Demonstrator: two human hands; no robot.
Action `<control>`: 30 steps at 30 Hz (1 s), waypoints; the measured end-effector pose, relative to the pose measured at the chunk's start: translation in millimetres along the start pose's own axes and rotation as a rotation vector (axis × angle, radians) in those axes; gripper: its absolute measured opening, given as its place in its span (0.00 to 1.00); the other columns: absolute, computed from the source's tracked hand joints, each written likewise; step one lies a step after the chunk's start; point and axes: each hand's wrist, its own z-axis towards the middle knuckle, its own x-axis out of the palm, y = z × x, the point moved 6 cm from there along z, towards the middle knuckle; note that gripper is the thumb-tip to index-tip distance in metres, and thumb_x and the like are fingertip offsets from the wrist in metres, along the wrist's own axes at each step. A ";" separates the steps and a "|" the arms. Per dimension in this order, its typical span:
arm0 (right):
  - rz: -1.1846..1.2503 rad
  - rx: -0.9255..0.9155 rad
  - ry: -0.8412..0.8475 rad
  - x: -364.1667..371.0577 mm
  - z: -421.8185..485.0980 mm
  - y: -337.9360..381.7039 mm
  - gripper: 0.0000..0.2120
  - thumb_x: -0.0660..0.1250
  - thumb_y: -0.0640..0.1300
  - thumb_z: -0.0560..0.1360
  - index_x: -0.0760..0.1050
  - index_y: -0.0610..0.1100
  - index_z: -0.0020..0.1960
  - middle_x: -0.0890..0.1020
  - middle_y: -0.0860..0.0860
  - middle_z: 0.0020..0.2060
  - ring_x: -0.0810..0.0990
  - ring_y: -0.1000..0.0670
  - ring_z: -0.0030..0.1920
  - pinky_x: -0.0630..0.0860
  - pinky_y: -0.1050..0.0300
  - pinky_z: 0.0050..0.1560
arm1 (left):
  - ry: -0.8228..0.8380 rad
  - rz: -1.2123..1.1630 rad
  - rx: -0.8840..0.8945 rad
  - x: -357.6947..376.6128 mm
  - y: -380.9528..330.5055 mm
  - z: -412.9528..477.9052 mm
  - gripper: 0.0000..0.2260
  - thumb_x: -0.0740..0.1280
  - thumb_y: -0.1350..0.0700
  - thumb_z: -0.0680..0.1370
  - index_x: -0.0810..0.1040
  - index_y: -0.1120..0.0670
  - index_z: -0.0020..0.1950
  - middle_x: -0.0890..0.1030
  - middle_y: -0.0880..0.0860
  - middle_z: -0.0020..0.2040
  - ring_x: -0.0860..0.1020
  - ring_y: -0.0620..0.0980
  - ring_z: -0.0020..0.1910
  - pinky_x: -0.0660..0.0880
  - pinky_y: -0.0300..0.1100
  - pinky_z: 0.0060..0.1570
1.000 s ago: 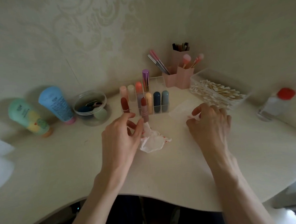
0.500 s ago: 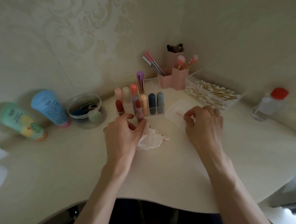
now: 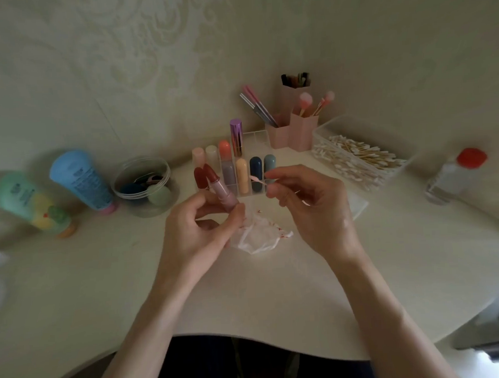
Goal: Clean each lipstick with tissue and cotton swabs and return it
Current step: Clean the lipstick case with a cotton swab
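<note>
Left hand [image 3: 199,237] holds the uncapped lipstick [image 3: 220,187] above the middle of the bench [image 3: 103,283]. Its fingers [image 3: 191,209] are clamped round the pink barrel low down, which leaves the dark red bullet exposed and tilted toward the far edge. Right hand [image 3: 313,211] pinches a cotton swab [image 3: 258,180] between thumb and forefinger, the other fingers loosely bent. The swab tip points left at the lipstick, near it but apart. Judgement: the swab pass is about to start, probably at the barrel rim. The crumpled tissue [image 3: 259,239], stained red, lies on the bench just below and between the hands, handy for another wipe. The clear rack [image 3: 258,137] stands at the far edge behind the hands and holds the other lipsticks upright, with a second uncapped red one [image 3: 199,177] at its front left. The box of swabs [image 3: 326,128] sits toward the far right corner, on the swab hand's side. Return slot: cannot tell which.
</note>
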 end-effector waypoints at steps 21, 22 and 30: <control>0.038 0.062 0.282 30.9 -10.5 -6.7 0.03 0.76 0.39 0.77 0.86 0.46 0.49 0.87 0.54 0.41 0.84 0.47 0.41 0.81 0.53 0.45 | 0.237 -0.190 0.023 -2.9 10.4 -22.8 0.11 0.71 0.52 0.78 0.86 0.54 0.57 0.88 0.51 0.48 0.85 0.51 0.46 0.77 0.33 0.45; 0.035 0.066 0.289 31.8 -10.8 -7.0 0.03 0.75 0.39 0.77 0.86 0.46 0.50 0.87 0.53 0.41 0.84 0.46 0.41 0.81 0.50 0.45 | 0.247 -0.191 0.028 -2.3 10.1 -23.1 0.10 0.71 0.53 0.78 0.86 0.54 0.57 0.88 0.51 0.48 0.85 0.51 0.47 0.77 0.34 0.47; 0.047 0.105 0.371 36.9 -13.5 -11.2 0.06 0.74 0.38 0.78 0.87 0.44 0.55 0.88 0.52 0.44 0.86 0.45 0.43 0.83 0.51 0.46 | 0.245 -0.169 0.090 -2.7 17.2 -20.4 0.11 0.74 0.41 0.75 0.86 0.45 0.53 0.85 0.62 0.43 0.79 0.72 0.44 0.72 0.58 0.41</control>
